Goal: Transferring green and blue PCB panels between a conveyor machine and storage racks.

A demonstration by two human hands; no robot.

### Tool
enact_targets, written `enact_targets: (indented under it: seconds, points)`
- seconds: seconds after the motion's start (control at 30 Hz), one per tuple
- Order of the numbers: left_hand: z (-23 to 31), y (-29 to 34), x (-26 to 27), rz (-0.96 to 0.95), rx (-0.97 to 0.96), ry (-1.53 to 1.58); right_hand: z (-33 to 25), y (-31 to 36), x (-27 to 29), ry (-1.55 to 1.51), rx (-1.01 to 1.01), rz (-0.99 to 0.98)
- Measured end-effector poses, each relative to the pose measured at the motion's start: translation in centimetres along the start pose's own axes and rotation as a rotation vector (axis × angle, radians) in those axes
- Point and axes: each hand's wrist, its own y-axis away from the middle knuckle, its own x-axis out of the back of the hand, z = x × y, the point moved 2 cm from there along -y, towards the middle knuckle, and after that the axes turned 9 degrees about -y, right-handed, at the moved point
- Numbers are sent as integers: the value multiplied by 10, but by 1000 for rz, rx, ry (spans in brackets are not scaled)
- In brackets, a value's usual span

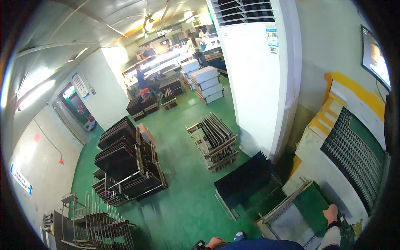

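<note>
At the lower right my right hand (330, 213) is closed at the edge of a flat green panel (311, 205), its fingers bent over it. The panel stands in a metal rack (273, 220) with coiled slot strips, beside a pale grey panel area (291, 221). My left hand (216, 242) is low in front of my body, small at the lower edge, and its fingers are too hidden to read. A dark item (198, 245) shows by its wrist.
A rack of dark panels (243, 179) stands ahead, with a slotted rack (213, 139) beyond. Stacked racks (125, 156) fill the left. A white machine (333, 166) with a toothed conveyor (354, 156) borders the right, near a tall white air conditioner (260, 83). People (193, 43) work far off.
</note>
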Motion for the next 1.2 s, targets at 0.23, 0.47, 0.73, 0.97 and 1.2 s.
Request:
enact_targets:
  seconds: [0.23,0.47,0.73,0.97,1.2]
  points:
    - [26,-15,47,-299,918,788,-5,15,15,99,-75,-23]
    - [12,7,39,-121,1067,1031,-3,6,5,57,-16,54]
    - [12,-4,32,-13,1016,1217,-7,4,10,34,-58,10]
    - [20,-18,51,-166,923,735,7,14,3,151,-31,17]
    - [12,-18,30,-274,884,712,-10,17,7,121,-39,-30]
